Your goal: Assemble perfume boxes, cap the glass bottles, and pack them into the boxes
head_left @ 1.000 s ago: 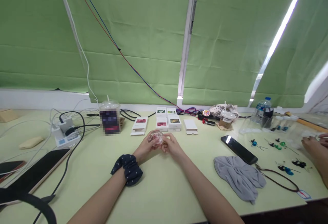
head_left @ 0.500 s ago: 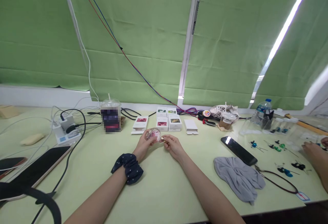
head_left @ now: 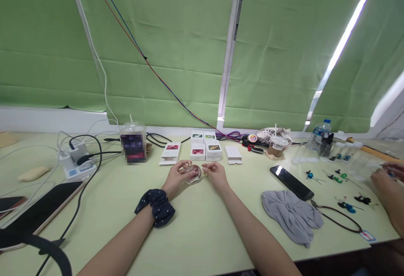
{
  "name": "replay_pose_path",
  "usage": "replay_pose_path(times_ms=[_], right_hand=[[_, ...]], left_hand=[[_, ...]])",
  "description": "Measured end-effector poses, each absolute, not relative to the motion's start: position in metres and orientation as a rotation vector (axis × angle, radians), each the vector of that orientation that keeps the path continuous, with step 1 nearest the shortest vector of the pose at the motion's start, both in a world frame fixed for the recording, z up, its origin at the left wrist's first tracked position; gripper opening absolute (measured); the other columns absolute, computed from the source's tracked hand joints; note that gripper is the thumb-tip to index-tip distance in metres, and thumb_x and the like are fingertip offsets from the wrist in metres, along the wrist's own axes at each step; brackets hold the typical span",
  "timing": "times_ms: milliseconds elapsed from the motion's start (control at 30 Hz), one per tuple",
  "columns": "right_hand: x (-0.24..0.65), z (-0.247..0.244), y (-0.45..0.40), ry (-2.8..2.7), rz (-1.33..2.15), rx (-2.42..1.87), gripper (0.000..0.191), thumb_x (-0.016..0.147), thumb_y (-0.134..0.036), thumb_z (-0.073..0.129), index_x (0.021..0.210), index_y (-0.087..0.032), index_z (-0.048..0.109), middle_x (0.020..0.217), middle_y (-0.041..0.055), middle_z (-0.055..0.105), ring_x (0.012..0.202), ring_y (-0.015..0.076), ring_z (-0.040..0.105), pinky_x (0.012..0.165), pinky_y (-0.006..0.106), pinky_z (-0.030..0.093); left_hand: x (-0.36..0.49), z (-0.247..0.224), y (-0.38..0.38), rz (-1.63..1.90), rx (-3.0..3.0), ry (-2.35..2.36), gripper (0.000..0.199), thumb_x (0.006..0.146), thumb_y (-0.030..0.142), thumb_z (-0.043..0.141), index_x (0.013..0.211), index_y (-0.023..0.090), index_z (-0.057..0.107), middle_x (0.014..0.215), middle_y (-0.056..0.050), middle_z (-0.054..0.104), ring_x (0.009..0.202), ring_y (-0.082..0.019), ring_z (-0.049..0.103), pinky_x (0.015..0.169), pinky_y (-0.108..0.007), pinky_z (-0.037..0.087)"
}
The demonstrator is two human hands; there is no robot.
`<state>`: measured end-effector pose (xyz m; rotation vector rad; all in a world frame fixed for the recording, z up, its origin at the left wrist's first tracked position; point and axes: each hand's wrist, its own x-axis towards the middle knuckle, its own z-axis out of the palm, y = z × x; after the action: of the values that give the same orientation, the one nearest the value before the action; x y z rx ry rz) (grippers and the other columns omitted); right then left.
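Observation:
My left hand (head_left: 177,178) is closed around a small round perfume bottle (head_left: 195,176) of clear glass, pinkish inside. Its gold neck (head_left: 190,164) points up by my left fingertips, and the bottle is held just above the table. A dark dotted scrunchie (head_left: 155,207) circles my left wrist. At the bottle's right edge, my right hand (head_left: 217,176) has its fingers curled in with the tips pressed together; what they hold, if anything, is too small to make out. Behind the hands stand several small white boxes (head_left: 198,152) with flower pictures.
Open white boxes lie left (head_left: 170,154) and right (head_left: 233,155) of the stack. To my right are a black phone (head_left: 292,182), a grey cloth (head_left: 292,217) and an iced drink cup (head_left: 277,146). A power strip (head_left: 77,165) with cables is at left. Another person's hand (head_left: 389,187) works far right.
The bottle has turned in my left hand, from gold neck pointing right to neck up. My right fingers have come off the gold neck. The view has shifted slightly right.

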<state>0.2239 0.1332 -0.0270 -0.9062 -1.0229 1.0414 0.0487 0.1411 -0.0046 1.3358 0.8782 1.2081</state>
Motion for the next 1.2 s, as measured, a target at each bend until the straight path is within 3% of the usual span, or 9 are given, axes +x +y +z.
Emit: replay_pose_path(times_ms=[133,233,367,433,567,767,967,1200], right_hand=[[0.233,-0.032,0.137,-1.092,0.882,-1.059,0.027,0.053,-0.023,0.078,0.061,-0.019,0.053,0.078,0.0034,0.070,0.070,0.0151,0.061,0.072,0.029,0.046],[0.234,-0.033,0.137,-1.100,0.856,-1.092,0.032,0.052,-0.021,0.080,0.073,-0.021,0.057,0.076,0.0008,0.069,0.066,0.0143,0.058,0.067,0.027,0.044],[0.236,-0.033,0.141,-1.000,0.638,-1.161,0.031,0.068,-0.039,0.072,0.090,-0.022,0.058,0.081,0.0015,0.066,0.074,0.0153,0.061,0.066,0.024,0.046],[0.242,-0.032,0.148,-0.840,0.554,-1.216,0.032,0.076,-0.047,0.064,0.093,-0.022,0.055,0.077,-0.0005,0.063,0.066,0.0137,0.062,0.060,0.023,0.048],[0.257,-0.025,0.172,-0.640,0.758,-1.303,0.051,0.070,-0.053,0.069,0.104,-0.020,0.050,0.058,-0.0064,0.057,0.039,0.0126,0.057,0.040,0.022,0.046],[0.259,-0.018,0.205,-0.552,0.985,-1.311,0.050,0.060,-0.047,0.079,0.089,-0.014,0.057,0.044,-0.0037,0.058,0.033,0.0149,0.055,0.029,0.022,0.043],[0.262,-0.025,0.206,-0.454,1.033,-1.164,0.026,0.066,-0.032,0.076,0.072,-0.013,0.059,0.046,0.0003,0.061,0.042,0.0136,0.060,0.037,0.020,0.050],[0.274,-0.027,0.189,-0.406,1.106,-0.888,0.013,0.072,-0.022,0.070,0.077,-0.015,0.060,0.065,0.0007,0.069,0.060,0.0126,0.066,0.061,0.025,0.059]], left_hand=[[0.050,-0.010,0.145,1.158,1.381,0.846,0.053,0.057,0.034,0.083,0.099,0.018,0.058,0.098,-0.010,0.070,0.095,-0.026,0.067,0.082,-0.042,0.054],[0.050,-0.015,0.149,1.135,1.568,0.848,0.046,0.069,0.039,0.074,0.107,0.020,0.056,0.106,-0.010,0.068,0.100,-0.025,0.065,0.084,-0.041,0.052],[0.054,-0.021,0.152,1.097,1.984,1.042,0.051,0.076,0.033,0.064,0.125,0.022,0.051,0.120,-0.011,0.063,0.114,-0.027,0.056,0.101,-0.047,0.040],[0.057,-0.025,0.152,1.060,2.105,1.144,0.058,0.077,0.027,0.062,0.133,0.022,0.047,0.125,-0.011,0.060,0.122,-0.029,0.049,0.107,-0.050,0.031],[0.059,-0.028,0.151,0.899,2.308,1.300,0.062,0.085,0.023,0.049,0.145,0.027,0.031,0.139,-0.010,0.050,0.135,-0.033,0.035,0.109,-0.057,0.022],[0.055,-0.027,0.149,0.799,2.347,1.257,0.056,0.090,0.028,0.041,0.144,0.033,0.030,0.144,-0.007,0.045,0.140,-0.033,0.027,0.109,-0.062,0.016],[0.055,-0.018,0.148,0.898,2.129,1.218,0.062,0.088,0.037,0.047,0.146,0.024,0.028,0.127,-0.013,0.059,0.127,-0.029,0.046,0.109,-0.053,0.022],[0.055,-0.016,0.150,1.115,1.770,1.135,0.057,0.086,0.047,0.051,0.135,0.021,0.040,0.116,-0.011,0.061,0.113,-0.024,0.055,0.104,-0.041,0.032]])
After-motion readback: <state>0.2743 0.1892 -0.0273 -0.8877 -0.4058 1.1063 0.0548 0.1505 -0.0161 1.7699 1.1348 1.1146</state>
